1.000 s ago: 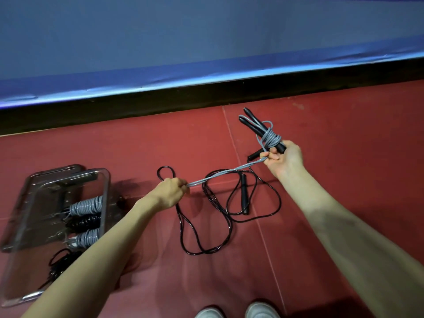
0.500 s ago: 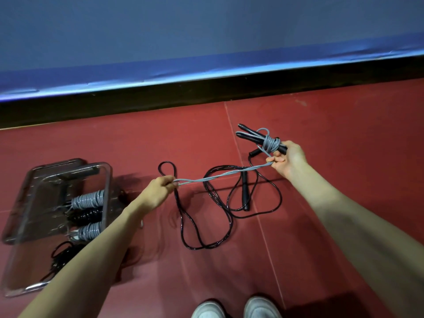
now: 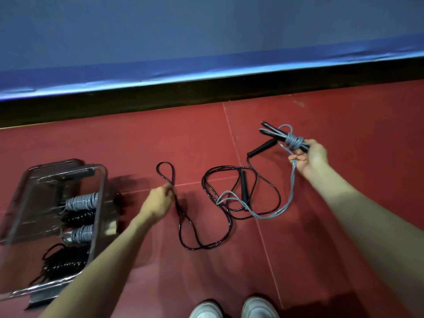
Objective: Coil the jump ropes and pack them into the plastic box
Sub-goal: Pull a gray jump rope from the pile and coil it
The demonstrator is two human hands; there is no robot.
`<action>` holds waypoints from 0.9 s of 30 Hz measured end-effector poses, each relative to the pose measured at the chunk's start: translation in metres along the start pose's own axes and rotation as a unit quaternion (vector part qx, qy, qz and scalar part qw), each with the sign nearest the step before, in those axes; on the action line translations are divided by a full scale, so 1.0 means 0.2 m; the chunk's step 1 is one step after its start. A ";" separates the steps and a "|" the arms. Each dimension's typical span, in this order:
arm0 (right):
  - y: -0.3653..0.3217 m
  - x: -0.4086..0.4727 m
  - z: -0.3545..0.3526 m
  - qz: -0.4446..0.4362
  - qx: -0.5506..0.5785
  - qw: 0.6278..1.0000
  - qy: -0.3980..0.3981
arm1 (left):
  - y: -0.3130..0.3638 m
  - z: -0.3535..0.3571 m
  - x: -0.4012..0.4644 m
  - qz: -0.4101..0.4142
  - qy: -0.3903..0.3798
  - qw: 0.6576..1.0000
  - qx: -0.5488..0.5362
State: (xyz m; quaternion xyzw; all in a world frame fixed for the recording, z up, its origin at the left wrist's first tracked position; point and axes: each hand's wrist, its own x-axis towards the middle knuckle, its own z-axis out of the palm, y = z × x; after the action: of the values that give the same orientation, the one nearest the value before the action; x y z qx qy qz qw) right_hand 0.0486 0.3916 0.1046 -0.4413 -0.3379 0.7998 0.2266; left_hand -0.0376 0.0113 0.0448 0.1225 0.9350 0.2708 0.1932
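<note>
Grey plastic jump rope (image 3: 291, 196) is half coiled right now: a few turns are wrapped around its two black handles (image 3: 273, 133), and that bundle sits in the right hand (image 3: 309, 157), which has its fingers curled around the handles and pinches the cord just below the wraps. From there the loose grey tail hangs down to the red floor (image 3: 344, 134) and loops across it, lying over the other rope.

That other one is a thin black jump rope (image 3: 197, 226) with black handles, sprawled loose on the floor between both arms. One handle points up toward the right hand, the other lies more or less straight in the middle of the tangle. Its far loop sits just above the left hand (image 3: 158, 203).

Left hand is low near the floor, right beside or on the black cord, with fingers curled. It's motion-blurred, so I honestly can't tell if it's actually gripping the cord or just next to it.

Clear plastic storage box (image 3: 101, 203) is on the floor to the left, well apart from the right hand. Inside are two coiled grey ropes (image 3: 80, 200) with a coiled black one (image 3: 78, 216) between them, plus a messier black rope bundle (image 3: 64, 260) at the near end. A clear lid (image 3: 46, 166) seems to lie behind the box.

White shoe tips (image 3: 231, 308) poke in at the bottom edge, and a blue padded wall (image 3: 206, 42) runs along the far side of the floor.
</note>
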 end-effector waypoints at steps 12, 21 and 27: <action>0.16 -0.06 0.08 0.017 -0.033 0.999 -0.021 | 0.35 0.40 -0.12 0.177 -0.141 0.949 0.220; 0.19 -0.06 0.08 0.006 -0.054 0.998 -0.014 | 0.17 0.24 -0.14 0.090 -0.113 0.984 -0.107; 0.16 -0.04 0.06 -0.012 -0.043 0.999 0.024 | -0.10 -0.10 -0.05 0.083 -0.036 0.993 0.072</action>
State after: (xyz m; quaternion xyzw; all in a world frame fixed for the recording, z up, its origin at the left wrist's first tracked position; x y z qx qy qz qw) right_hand 0.0413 0.3606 0.0903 -0.4655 -0.3713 0.7712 0.2249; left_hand -0.0390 -0.0176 0.0535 0.2233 0.9311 0.2136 0.1938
